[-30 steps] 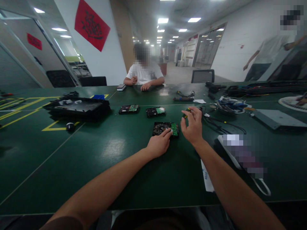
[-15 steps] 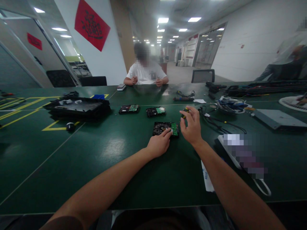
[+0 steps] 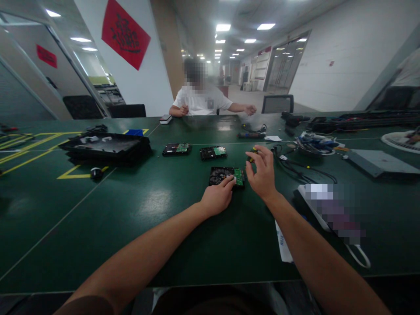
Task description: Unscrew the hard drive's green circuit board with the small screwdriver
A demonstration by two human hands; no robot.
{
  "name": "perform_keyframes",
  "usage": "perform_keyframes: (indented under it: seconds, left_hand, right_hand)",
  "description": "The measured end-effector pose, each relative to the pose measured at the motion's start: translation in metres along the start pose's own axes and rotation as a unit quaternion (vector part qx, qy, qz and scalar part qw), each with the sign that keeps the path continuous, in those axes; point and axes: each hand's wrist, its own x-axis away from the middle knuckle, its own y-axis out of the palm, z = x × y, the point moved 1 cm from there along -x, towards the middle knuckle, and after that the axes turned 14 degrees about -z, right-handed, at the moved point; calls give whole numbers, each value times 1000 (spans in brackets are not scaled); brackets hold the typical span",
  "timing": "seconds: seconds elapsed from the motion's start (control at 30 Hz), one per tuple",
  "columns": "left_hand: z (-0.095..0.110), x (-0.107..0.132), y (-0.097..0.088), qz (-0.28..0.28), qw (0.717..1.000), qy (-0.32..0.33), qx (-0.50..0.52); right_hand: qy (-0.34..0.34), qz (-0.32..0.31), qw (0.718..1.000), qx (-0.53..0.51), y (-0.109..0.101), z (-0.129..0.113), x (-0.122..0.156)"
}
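A hard drive [image 3: 219, 174] lies on the green table with its circuit board side up. My left hand [image 3: 218, 199] grips its near edge, the fingers reaching over the green board and the thumb side hidden. Just right of the drive, my right hand [image 3: 262, 173] is raised and closed on a small black and yellow screwdriver [image 3: 252, 156]. Only the screwdriver's handle shows between the fingers; its tip cannot be made out. Two more hard drives, one at the left [image 3: 176, 149] and one nearer the middle [image 3: 213, 152], lie beyond.
Black trays [image 3: 106, 148] are stacked at the left. To the right are black cables [image 3: 295, 168], a coil of wires [image 3: 316, 143], a grey metal case [image 3: 383, 162] and a phone-like item [image 3: 315, 208], partly blurred out. Across the table sits a person in a white shirt [image 3: 203, 103].
My hands and the hard drive have barely moved. The person opposite has stretched one arm out toward the right of the view. Another person at the far right has moved mostly out of view.
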Motion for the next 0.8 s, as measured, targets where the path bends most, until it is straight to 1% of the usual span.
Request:
perform_keyframes:
  seconds: [0.1,0.23,0.37,0.6,0.8]
  left_hand:
    - [0,0,0,-3,1000,-1,-3]
    - [0,0,1,6,1000,4,-4]
    - [-1,0,2,10,1000,6,-4]
    - [0,0,1,2,1000,2,5]
    - [1,0,0,-2,1000,-3,2]
  right_hand:
    - [-4,-2,1000,2,0,0,0]
    - [-8,-12,1000,-1,1,0,-1]
    - [-17,-10,1000,4,1,-2,-1]
    - [-9,-22,999,23,2,-2,-3]
    - [-18,-33,999,12,0,-4,-4]
